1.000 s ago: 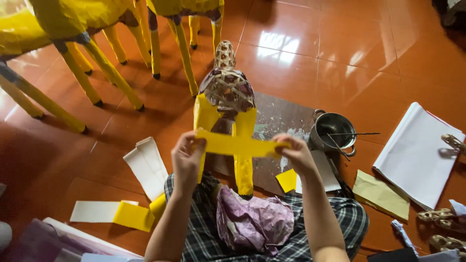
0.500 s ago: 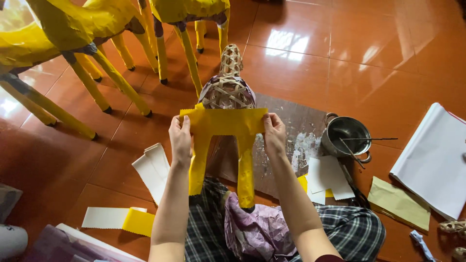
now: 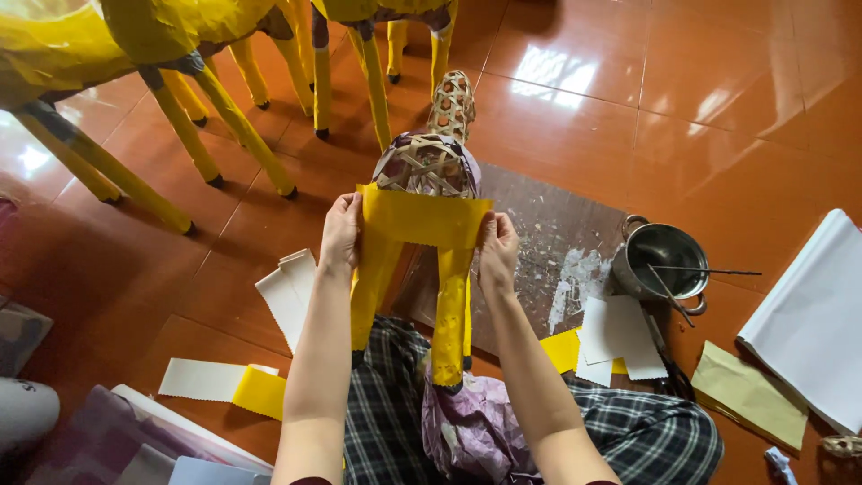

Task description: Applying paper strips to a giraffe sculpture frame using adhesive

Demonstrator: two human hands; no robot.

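A woven bamboo animal frame (image 3: 429, 162) stands in front of me, its two near legs (image 3: 450, 314) wrapped in yellow paper. A wide yellow paper strip (image 3: 422, 217) lies across the frame's rear, just above those legs. My left hand (image 3: 340, 235) presses the strip's left end against the frame. My right hand (image 3: 497, 253) presses its right end. Both hands are flat on the paper, fingers curled around the edges. The frame's woven neck (image 3: 452, 103) points away from me, uncovered.
Yellow paper-covered animal figures (image 3: 153, 36) on long legs stand at the back left. A metal pot (image 3: 663, 260) with sticks in it sits right, on a stained board (image 3: 548, 242). White and yellow paper pieces (image 3: 289, 292) lie on the red tile floor; a white stack (image 3: 813, 314) lies far right.
The yellow strip, held free in the air a second ago, now lies wrapped on the frame's rear. Both hands moved forward and apart, down onto its ends.
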